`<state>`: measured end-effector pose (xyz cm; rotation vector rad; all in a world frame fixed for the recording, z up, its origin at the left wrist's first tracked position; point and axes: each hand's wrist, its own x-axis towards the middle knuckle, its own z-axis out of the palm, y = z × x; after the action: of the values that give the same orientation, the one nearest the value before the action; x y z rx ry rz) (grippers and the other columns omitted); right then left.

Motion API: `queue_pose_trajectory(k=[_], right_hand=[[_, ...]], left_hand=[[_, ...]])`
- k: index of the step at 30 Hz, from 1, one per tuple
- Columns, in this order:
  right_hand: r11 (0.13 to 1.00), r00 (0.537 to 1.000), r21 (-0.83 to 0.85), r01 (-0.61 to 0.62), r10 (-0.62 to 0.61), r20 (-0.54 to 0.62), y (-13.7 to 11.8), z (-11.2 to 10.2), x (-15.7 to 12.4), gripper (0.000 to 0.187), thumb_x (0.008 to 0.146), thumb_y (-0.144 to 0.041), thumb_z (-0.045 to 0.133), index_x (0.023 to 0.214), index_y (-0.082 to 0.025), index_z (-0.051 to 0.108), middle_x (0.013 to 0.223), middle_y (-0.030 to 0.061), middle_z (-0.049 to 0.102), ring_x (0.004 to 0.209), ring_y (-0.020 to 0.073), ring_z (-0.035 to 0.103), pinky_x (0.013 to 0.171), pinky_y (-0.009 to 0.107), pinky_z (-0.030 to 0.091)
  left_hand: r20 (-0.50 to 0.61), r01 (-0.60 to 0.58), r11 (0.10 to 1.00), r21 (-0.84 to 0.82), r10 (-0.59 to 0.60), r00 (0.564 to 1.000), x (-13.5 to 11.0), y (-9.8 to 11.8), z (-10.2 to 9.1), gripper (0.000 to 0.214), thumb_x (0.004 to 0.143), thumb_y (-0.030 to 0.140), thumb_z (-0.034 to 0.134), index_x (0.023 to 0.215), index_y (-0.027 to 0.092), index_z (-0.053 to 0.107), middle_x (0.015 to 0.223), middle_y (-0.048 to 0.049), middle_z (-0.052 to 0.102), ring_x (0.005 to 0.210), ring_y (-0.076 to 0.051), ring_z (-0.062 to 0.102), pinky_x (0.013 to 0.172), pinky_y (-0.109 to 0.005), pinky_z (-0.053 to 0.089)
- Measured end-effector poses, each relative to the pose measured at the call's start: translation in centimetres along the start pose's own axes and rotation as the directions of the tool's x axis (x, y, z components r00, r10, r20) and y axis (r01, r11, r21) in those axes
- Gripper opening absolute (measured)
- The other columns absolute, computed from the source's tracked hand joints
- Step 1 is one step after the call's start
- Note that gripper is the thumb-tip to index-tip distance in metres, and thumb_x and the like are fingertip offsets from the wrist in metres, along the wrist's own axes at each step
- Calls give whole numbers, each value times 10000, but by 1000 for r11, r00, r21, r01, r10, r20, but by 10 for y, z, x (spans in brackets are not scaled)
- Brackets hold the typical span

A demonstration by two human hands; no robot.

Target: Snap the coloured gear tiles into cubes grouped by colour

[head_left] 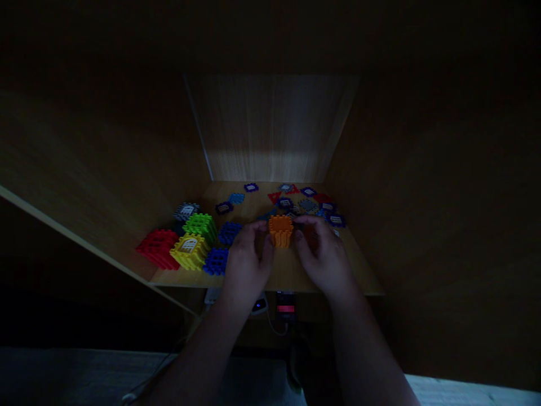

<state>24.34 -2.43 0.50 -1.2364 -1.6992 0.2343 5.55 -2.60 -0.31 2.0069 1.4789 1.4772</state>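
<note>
A stack of orange notched plastic building pieces (280, 231) stands upright between my hands, near the front of the wooden shelf. My left hand (249, 259) presses its thumb and fingertips against the stack's left side. On the opposite side, my right hand (323, 251) has its thumb and fingertips at the stack's right edge. Left of my left hand are blue notched pieces (216, 261), a yellow stack (190, 252) with a white window piece on top, a green stack (200, 227) and a red stack (158, 248). Whether the orange stack rests on the shelf I cannot tell.
Loose purple pieces (251, 187), a light blue one (236, 198) and several red and grey ones lie towards the back. Wooden side walls and a back panel (270, 129) enclose the shelf (281, 276). Below hangs a phone (286, 307) beside a white device (260, 304) with a cable.
</note>
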Motion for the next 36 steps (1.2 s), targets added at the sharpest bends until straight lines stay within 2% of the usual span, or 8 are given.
queue_pose_trajectory(k=[10, 22, 36], right_hand=[[1000, 999, -4, 31, -31, 28, 3, 1, -1, 273, 1035, -346, 659, 1300, -282, 636, 1302, 88, 749, 1228, 300, 702, 1070, 509, 561], [989, 988, -8, 150, -150, 43, -1, 0, 3, 138, 1046, -267, 633, 1168, -309, 682, 1221, 70, 755, 1183, 293, 699, 1041, 518, 562], [989, 988, -10, 148, -147, 45, 0, 0, 2, 105, 1035, -261, 637, 1102, -307, 703, 1188, 69, 741, 1168, 289, 693, 1029, 499, 569]], left_hand=[[-7, -44, 999, 9, 44, 999, -2, 1, -1, 183, 1026, 210, 642, 1209, 211, 635, 1153, -84, 760, 1106, -237, 740, 1014, -404, 613], [27, -67, 997, 26, 66, 997, 0, 2, -3, 179, 1026, 190, 644, 1200, 231, 642, 1154, -77, 754, 1111, -250, 731, 1021, -425, 605], [37, -69, 997, 24, 68, 997, 0, 2, -3, 175, 1030, 197, 636, 1200, 233, 649, 1156, -80, 749, 1105, -252, 732, 1006, -422, 606]])
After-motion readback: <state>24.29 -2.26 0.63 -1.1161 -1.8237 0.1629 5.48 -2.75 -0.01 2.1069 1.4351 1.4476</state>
